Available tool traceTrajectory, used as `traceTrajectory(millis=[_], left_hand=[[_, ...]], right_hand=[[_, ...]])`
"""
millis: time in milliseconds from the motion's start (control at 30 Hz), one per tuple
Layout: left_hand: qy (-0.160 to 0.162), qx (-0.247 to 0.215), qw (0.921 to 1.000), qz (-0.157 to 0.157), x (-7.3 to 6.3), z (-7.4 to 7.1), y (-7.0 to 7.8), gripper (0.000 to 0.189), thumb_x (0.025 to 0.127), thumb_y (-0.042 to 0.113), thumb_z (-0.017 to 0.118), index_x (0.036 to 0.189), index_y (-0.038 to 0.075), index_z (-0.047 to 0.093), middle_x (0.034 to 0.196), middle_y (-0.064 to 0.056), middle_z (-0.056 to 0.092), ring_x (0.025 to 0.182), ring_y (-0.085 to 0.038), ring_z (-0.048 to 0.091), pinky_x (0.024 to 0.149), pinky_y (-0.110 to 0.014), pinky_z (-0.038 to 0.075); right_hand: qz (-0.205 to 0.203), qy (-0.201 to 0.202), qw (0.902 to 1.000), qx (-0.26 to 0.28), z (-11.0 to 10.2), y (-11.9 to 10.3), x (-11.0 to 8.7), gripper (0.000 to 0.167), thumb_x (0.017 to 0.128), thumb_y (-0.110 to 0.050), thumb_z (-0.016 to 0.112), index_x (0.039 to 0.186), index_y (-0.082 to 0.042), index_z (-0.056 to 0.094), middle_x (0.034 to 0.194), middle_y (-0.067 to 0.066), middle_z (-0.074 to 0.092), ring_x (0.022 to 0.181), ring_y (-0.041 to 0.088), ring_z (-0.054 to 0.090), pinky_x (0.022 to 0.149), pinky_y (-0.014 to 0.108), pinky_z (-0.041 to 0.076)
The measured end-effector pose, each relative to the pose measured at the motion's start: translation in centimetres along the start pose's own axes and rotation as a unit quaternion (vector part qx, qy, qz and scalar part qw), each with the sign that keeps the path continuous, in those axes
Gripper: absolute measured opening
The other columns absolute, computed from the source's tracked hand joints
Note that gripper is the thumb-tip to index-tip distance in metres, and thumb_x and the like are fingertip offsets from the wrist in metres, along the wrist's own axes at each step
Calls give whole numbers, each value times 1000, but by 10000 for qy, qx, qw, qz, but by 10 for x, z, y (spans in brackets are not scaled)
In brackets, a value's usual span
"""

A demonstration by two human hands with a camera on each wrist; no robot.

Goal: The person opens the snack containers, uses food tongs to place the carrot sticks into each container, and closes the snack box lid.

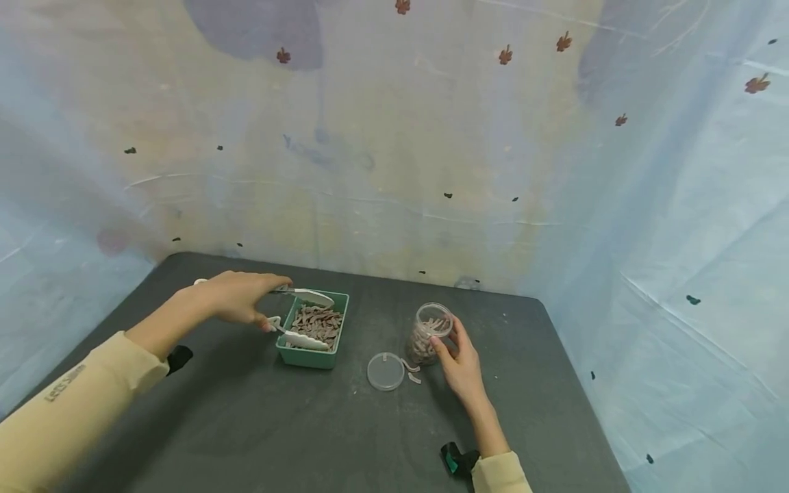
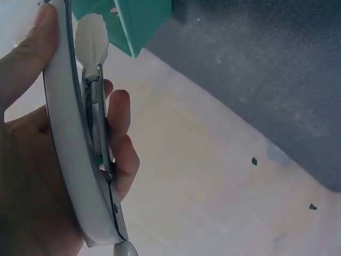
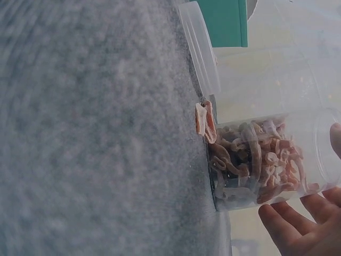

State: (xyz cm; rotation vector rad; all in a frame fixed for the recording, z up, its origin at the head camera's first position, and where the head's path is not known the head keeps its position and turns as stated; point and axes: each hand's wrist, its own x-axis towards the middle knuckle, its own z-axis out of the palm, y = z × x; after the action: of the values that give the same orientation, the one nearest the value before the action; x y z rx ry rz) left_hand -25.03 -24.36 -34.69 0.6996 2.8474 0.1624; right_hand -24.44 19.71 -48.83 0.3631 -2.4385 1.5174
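Observation:
In the head view my left hand (image 1: 237, 296) grips tongs (image 1: 305, 340) with white scalloped tips. The tips are spread apart over a green rectangular container (image 1: 306, 358) full of brownish-pink dried strips (image 1: 317, 320). From the left wrist view, thumb and fingers lie on either side of the tongs' handles (image 2: 74, 138). My right hand (image 1: 461, 363) holds a clear jar (image 1: 421, 349) near its rim, the jar standing on the table. Similar strips (image 3: 277, 165) fill much of it, as the right wrist view shows. The jar's mouth is uncovered.
A clear round lid (image 1: 385, 372) lies on the dark table (image 1: 296, 431) between container and jar. A few loose strips (image 1: 414, 377) lie beside the lid, near the jar's base. Behind the table hangs a pale patterned sheet (image 1: 382, 171), with more sheeting at both sides.

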Motion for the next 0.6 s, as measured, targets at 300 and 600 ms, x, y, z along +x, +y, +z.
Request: traceTrajectory(millis=[300,600], left_hand=[[-252,341,9990,120,21,6,1,98,84,42,88,161,8,38,158,-22,45,132,-43,56,87,-57,54],[-642,310,9970,288,39,-5,4,99,84,39,89,161,6,36,157,-24,45,134,-44,54,95,-61,51]], right_hand=[[-41,39,10000,2,2,2,0,70,104,-26,67,162,-7,33,158,22,43,140,43,49,105,56,49],[-49,36,10000,-35,1,3,1,70,104,-28,67,162,-9,33,159,20,43,141,41,50,105,56,50]])
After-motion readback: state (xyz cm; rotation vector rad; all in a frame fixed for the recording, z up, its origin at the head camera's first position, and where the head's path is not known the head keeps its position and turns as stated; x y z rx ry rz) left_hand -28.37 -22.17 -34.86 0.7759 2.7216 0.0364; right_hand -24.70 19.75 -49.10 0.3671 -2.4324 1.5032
